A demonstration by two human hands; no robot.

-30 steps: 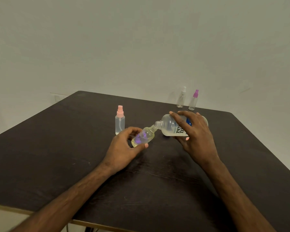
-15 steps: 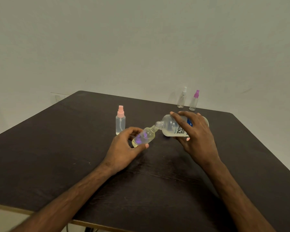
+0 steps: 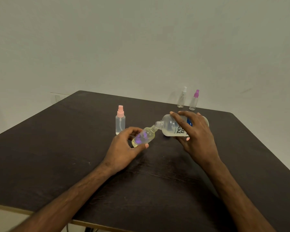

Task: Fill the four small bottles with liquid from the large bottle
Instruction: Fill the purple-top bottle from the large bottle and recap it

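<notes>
Head view: the large bottle (image 3: 170, 127) has a label reading "re" over "n"; the rest is hidden under the right hand (image 3: 197, 136), which grips the bottle tipped sideways above the table (image 3: 57, 148). Its open neck meets the mouth of the tilted small bottle (image 3: 143, 137) grasped by the left hand (image 3: 123, 149). The finer print is illegible. A pink-capped spray bottle (image 3: 120, 122) stands nearby, and 2 others, a white-capped spray bottle (image 3: 182, 98) and a purple-capped spray bottle (image 3: 194, 101), stand at the far edge.
</notes>
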